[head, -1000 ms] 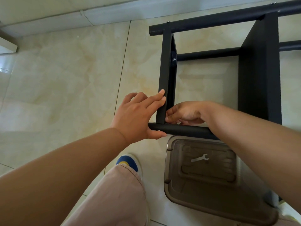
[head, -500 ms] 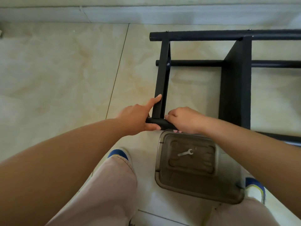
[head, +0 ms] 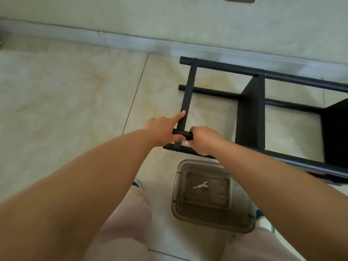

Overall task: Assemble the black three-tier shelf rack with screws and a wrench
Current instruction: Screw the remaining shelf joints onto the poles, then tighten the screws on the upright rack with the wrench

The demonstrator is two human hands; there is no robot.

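Rack [head: 252, 110] lies on its side on the tiled floor [head: 66, 95] near the wall, poles running away to my right, shelf panels standing on edge. Looks like stiff painted metal – rigid, probably light enough to tip by one pole, though the smooth tube could turn in a grip. Best hold, I judge, is at the joints where panel meets pole. My left hand [head: 162, 129] wraps the near pole's end, forefinger stretched up along the end panel's edge; my right hand [head: 204, 141] is curled over the same pole just beside it – whether it pinches a screw underneath I cannot tell. Wrench [head: 200, 185] sits untouched in the plastic tub [head: 212, 219] right below the pole, between my knees; tub crowds any downward swing
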